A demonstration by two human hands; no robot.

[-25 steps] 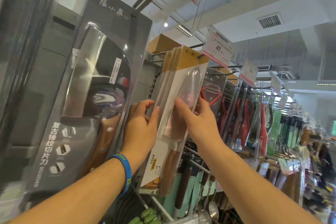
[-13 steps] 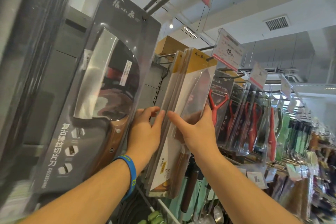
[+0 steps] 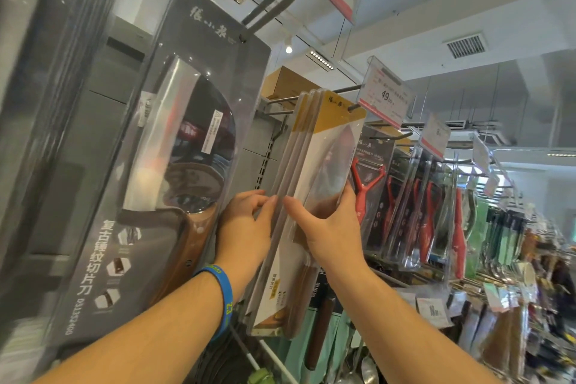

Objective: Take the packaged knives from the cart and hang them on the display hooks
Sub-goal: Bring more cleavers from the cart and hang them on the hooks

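A stack of yellow-topped packaged knives (image 3: 314, 171) hangs on a display hook (image 3: 352, 107) under a price tag reading 49 (image 3: 386, 97). My right hand (image 3: 327, 227) grips the front package, thumb on its left edge and fingers curled round its right edge. My left hand (image 3: 246, 227), with a blue wristband, holds the left edges of the packs behind, thumb and fingertips pinching them. The wooden knife handles show at the bottom of the packs.
A large grey cleaver package (image 3: 162, 165) hangs on a black hook (image 3: 274, 3) to the left. Red peelers in clear packs (image 3: 367, 190) hang right of the knives, then more utensils down the aisle. Ladles and green packs hang below.
The stack of knife packs has swung more upright and closer to the wall. My right hand's fingers have wrapped further round the front pack's right edge.
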